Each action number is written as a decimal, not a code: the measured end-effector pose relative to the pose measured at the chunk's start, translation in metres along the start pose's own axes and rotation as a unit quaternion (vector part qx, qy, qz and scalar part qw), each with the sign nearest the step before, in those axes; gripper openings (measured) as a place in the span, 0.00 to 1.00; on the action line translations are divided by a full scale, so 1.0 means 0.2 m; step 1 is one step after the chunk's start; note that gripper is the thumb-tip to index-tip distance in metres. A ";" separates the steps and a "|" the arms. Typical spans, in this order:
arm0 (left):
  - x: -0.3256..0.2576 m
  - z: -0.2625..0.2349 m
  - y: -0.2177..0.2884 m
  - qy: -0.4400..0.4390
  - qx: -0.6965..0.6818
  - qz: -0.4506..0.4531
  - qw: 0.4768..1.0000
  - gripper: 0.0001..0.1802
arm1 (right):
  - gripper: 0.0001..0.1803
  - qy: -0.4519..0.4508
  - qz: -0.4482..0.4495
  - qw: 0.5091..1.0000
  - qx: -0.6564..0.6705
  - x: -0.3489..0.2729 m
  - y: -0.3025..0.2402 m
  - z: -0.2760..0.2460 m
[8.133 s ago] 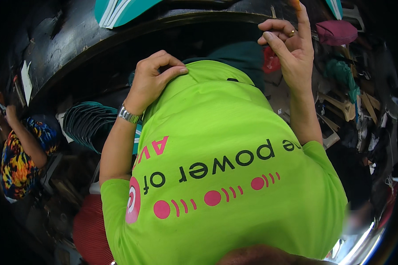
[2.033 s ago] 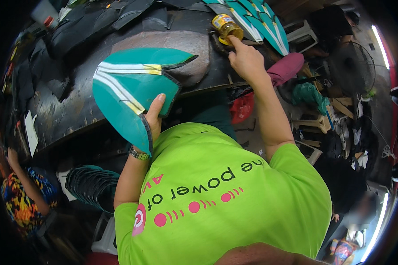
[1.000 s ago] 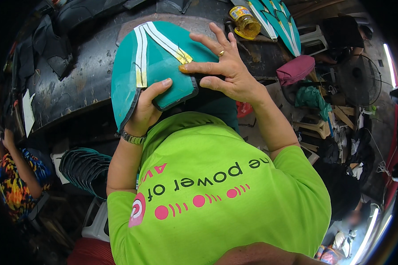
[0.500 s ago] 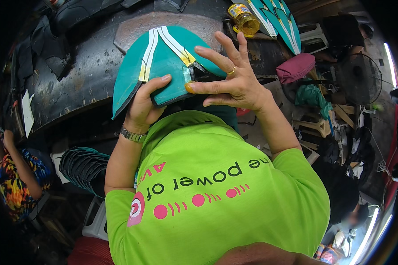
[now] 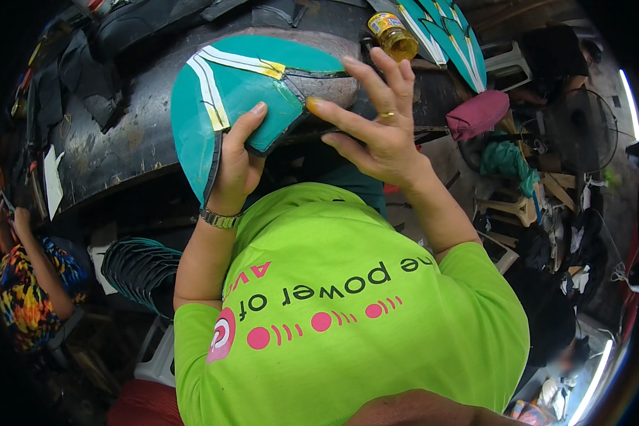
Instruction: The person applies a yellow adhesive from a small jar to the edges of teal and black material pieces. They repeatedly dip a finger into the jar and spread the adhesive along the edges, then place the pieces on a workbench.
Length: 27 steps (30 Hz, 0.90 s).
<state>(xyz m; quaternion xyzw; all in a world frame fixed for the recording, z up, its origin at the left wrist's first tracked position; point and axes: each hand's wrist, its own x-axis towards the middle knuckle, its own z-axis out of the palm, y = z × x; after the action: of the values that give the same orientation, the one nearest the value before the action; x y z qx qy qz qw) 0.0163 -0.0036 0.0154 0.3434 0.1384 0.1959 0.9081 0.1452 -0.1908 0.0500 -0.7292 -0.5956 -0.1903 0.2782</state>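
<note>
My left hand (image 5: 236, 160) grips a curved teal panel (image 5: 252, 103), thumb pressed on top and the other fingers hidden beneath. Two white stripes with yellow ends cross the panel, and its notched lower edge has a black border. My right hand (image 5: 380, 117) is spread open, holding nothing. Its index fingertip carries a yellow-brown, glue-like smear and is at the black border on the panel's right side. An open glass jar (image 5: 397, 44) with yellowish contents lies tilted on the dark workbench (image 5: 131, 153), beyond my right hand.
More striped teal panels (image 5: 461, 53) lie at the far right. Beside them is a maroon pouch (image 5: 478, 115). Black pieces (image 5: 85, 78) cover the bench's far left. Below it, several dark curved pieces (image 5: 140, 268) are stacked. A person in a patterned top (image 5: 39, 291) works at left.
The teal panel has turned counterclockwise in my left hand, its striped end swinging left. My right index fingertip has moved from the tab's corner farther up along the black edge.
</note>
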 end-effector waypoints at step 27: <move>-0.13 -0.12 -0.08 -0.132 0.054 -0.119 0.983 0.27 | 0.57 0.026 0.286 0.760 0.583 0.04 -0.04 0.10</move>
<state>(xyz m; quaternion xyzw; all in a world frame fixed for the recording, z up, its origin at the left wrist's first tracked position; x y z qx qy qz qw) -0.0113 -0.0118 -0.0102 0.3961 0.0672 0.0315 0.9152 0.1379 -0.1708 0.0398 -0.5575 -0.3474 0.2632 0.7066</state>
